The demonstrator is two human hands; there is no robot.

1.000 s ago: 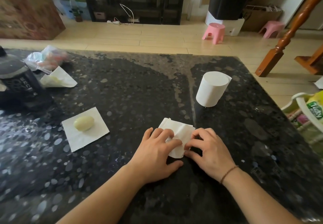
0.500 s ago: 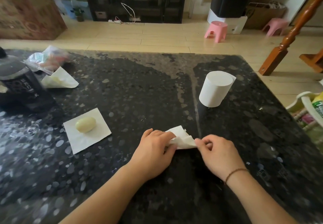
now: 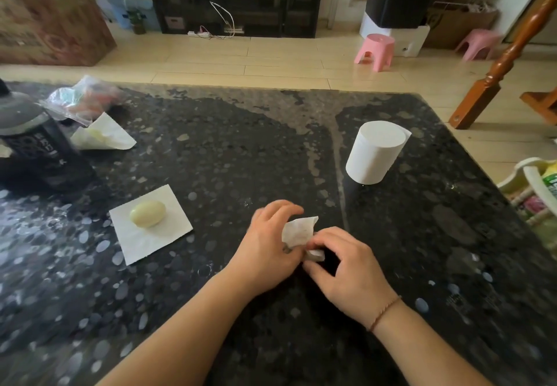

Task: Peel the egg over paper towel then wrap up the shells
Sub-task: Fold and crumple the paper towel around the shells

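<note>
Both hands are pinching the paper towel bundle [image 3: 298, 231] just above the table [image 3: 241, 150], left hand [image 3: 271, 244] cupping, right hand [image 3: 346, 265] folding, and I'm risking shell bits spilling out if a corner is slipping loose.

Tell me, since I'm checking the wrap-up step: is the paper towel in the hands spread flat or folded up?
Folded up: the paper towel is a small crumpled bundle pinched between left hand and right hand.

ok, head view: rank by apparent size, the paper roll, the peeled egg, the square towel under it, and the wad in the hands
1. Square towel under the egg, the largest footprint.
2. Paper roll, close behind, though it stands farther from the camera, so this order is unsure.
3. Peeled egg and paper wad: look alike, and both hands partly hide the wad.
</note>
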